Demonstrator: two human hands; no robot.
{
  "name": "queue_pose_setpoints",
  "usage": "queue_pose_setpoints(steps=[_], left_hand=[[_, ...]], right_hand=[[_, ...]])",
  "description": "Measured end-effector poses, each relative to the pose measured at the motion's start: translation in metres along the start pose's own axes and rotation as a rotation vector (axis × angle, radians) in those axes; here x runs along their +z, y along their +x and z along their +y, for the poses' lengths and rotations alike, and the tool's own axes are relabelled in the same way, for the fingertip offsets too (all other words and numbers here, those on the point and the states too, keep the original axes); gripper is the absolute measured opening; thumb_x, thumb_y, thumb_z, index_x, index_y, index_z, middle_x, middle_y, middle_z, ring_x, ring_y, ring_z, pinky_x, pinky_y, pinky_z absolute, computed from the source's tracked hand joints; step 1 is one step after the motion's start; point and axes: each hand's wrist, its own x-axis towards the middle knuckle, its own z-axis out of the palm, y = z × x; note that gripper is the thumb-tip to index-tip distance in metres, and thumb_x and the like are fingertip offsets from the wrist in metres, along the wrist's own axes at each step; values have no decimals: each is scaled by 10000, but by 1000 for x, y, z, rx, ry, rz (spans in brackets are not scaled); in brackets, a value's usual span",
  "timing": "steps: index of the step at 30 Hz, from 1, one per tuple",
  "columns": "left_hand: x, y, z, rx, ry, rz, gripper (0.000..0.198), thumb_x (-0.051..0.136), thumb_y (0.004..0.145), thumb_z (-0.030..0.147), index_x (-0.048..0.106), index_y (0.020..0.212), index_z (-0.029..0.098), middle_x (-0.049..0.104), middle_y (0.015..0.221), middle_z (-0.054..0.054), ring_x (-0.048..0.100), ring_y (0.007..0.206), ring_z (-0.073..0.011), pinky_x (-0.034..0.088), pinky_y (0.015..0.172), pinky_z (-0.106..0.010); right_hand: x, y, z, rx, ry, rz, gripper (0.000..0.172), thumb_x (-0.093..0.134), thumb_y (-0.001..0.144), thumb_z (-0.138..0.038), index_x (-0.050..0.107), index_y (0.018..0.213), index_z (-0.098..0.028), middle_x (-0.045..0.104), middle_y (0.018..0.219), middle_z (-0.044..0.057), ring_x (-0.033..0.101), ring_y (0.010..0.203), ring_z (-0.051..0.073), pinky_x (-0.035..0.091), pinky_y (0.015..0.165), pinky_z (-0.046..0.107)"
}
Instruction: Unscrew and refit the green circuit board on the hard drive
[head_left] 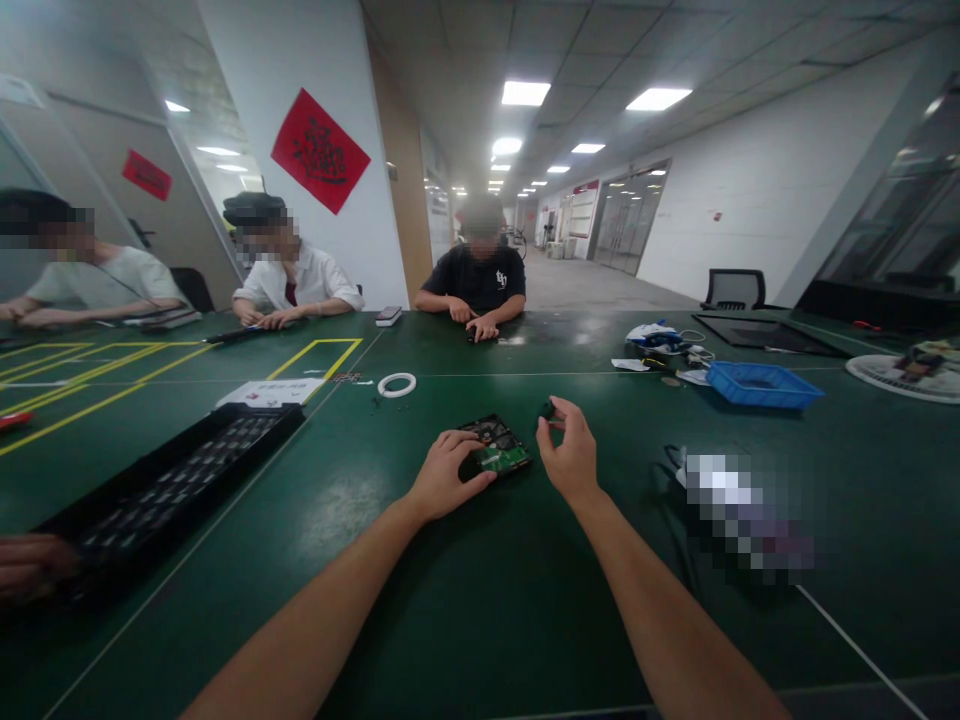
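Head view: the left hand (pixel 452 472) is holding the hard drive (pixel 505 457) between thumb and fingers, seemingly steadying it; the right hand (pixel 570 450) is pinching 1 dark part (pixel 547 410).

Left hand (pixel 448 475) hides near left part of hard drive (pixel 491 432); whether it grips or only rests, unclear. Small dark piece (pixel 546 411) in right hand (pixel 571 452) partly covered, too small to identify. Both forearms (pixel 356 585) cut off by bottom edge. Object (pixel 750 515) on right masked by pixel blocks. Three people (pixel 491 285) opposite: faces pixelated. Co-worker's hand (pixel 34 568), left edge: blurred, cut off. Long black tray's (pixel 247 462) inside: blurred. Round white item (pixel 874 380) cut off by right edge.
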Motion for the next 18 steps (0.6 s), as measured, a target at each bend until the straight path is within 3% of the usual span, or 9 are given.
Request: queue_pose_setpoints(steps=[6,10,14,18], left_hand=[[-1,0,-6,43,-4,-15,440,728,826,489,675,1187,244,596,1304,-95,475,1263,-295,422,1069,-507],[-1,1,-19,39,-5,17,280,657,893,424,708,1108,252,624,1266,-78,492,1245,-273,428,1066,-491],[2,1,-45,-79,34,110,232,553,940,314,712,1089,236,657,1200,-83,543,1186,-262,447,1047,-483],[-2,-3,-77,-290,168,165,258,534,912,279,701,1100,222,677,1147,-87,578,1126,-270,467,1017,-450]], right_hand=[[-1,1,2,-28,-98,28,322,601,945,-340,555,1236,-207,640,1201,132,662,1006,243,614,813,411],[-5,3,0,-28,-154,21,291,564,955,-327,584,1222,-215,614,1148,130,641,1011,251,596,835,426],[-3,3,0,-17,-56,19,325,522,967,-315,528,1276,-214,589,1225,144,631,1046,249,610,808,414],[-3,1,-4,23,-35,-12,317,553,962,-359,529,1245,-219,610,1166,124,650,849,210,611,749,397]])
